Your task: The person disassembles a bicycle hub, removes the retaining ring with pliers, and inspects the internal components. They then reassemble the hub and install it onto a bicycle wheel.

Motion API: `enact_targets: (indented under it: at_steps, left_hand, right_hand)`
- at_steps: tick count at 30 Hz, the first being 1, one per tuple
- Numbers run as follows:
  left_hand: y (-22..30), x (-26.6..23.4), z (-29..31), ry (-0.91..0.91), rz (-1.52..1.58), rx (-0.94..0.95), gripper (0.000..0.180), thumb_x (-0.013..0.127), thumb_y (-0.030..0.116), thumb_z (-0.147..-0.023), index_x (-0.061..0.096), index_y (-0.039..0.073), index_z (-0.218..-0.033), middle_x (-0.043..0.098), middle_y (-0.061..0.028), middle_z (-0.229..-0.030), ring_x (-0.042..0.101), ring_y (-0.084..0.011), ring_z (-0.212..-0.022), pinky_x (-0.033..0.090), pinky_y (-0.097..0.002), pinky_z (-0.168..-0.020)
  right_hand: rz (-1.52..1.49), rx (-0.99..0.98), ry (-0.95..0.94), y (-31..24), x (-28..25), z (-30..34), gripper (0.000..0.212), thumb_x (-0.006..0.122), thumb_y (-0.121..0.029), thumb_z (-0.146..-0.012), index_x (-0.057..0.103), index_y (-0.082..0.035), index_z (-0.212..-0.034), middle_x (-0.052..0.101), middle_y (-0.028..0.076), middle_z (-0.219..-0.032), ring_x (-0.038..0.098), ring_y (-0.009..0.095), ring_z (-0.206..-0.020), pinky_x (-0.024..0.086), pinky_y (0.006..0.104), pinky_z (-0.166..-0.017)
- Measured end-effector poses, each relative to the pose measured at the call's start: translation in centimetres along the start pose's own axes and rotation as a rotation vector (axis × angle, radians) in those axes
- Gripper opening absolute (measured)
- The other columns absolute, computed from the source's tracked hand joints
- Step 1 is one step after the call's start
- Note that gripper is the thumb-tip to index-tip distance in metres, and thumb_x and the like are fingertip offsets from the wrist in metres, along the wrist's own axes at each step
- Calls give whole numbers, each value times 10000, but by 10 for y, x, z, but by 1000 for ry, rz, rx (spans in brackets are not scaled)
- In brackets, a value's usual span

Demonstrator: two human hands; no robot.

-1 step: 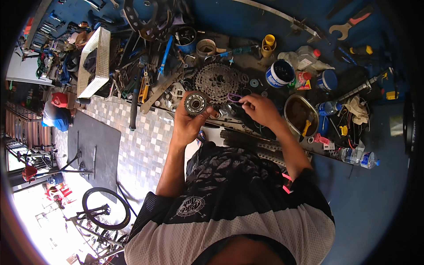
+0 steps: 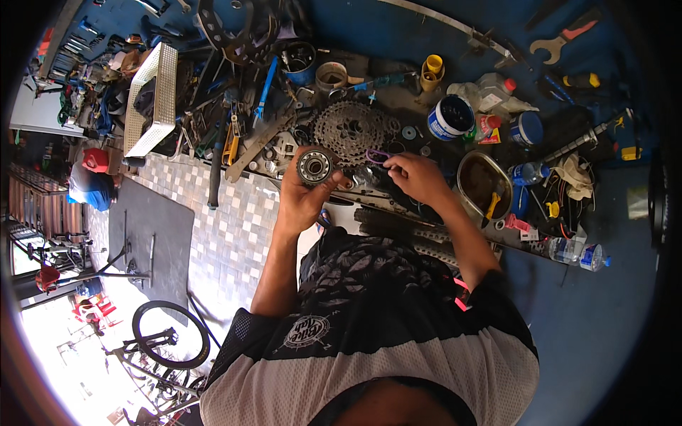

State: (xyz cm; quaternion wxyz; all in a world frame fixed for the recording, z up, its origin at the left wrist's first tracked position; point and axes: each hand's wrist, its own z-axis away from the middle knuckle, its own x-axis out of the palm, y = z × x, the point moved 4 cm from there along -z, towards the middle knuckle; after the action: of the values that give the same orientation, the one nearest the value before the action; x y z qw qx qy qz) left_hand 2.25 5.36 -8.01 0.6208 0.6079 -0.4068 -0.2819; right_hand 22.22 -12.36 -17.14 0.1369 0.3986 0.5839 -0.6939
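My left hand is closed around a round metal hub part, whose face, with a ring of small rollers or teeth around a central bore, is turned up. A few centimetres to the right, my right hand pinches a thin purple ring between thumb and fingers. The ring is held apart from the hub part, over the bench edge. Just beyond both hands lies a large bicycle cassette on the dark workbench. A small crumpled clear bag shows between the hands.
Right of my hands stands a metal basin of brown liquid with a yellow-handled brush. Farther back are a blue-white tub and bottles. Tools and a white perforated basket crowd the left. A person is at far left.
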Motion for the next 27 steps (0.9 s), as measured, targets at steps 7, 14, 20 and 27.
enact_targets:
  at_steps: [7, 14, 20, 27]
  left_hand:
    - [-8, -4, -4, 13, -9, -20, 274, 732, -36, -975, 582, 3, -1202, 685, -59, -1043, 702, -132, -932, 575, -288, -835]
    - [2, 6, -9, -1, -153, 113, 342, 794, -25, -924, 605, 37, -1203, 670, -43, -1090, 635, -124, -1011, 523, -294, -905]
    - [3, 9, -10, 15, -136, -17, 377, 830, -7, -901, 594, 46, -1190, 665, -32, -1068, 620, -118, -985, 517, -290, -888]
    - [15, 15, -9, -42, -72, -121, 513, 877, 22, -862, 551, 26, -1258, 661, -42, -1052, 620, -95, -995, 533, -268, -883]
  right_hand:
    - [376, 45, -98, 2, 36, 1, 220, 709, -269, -972, 734, -165, -1164, 715, 76, -1096, 749, 294, -927, 598, 446, -767]
    - [542, -27, -52, -2, 58, 2, 303, 739, -312, -958, 706, -141, -1206, 667, 56, -1112, 736, 276, -925, 606, 424, -732]
    - [332, -10, 20, 0, 53, 0, 238, 812, -206, -898, 640, -92, -1017, 674, 78, -1033, 721, 299, -914, 574, 443, -733]
    - [-139, -15, 41, 4, 12, -10, 239, 820, -103, -878, 610, -40, -974, 691, 118, -875, 708, 309, -824, 524, 405, -716]
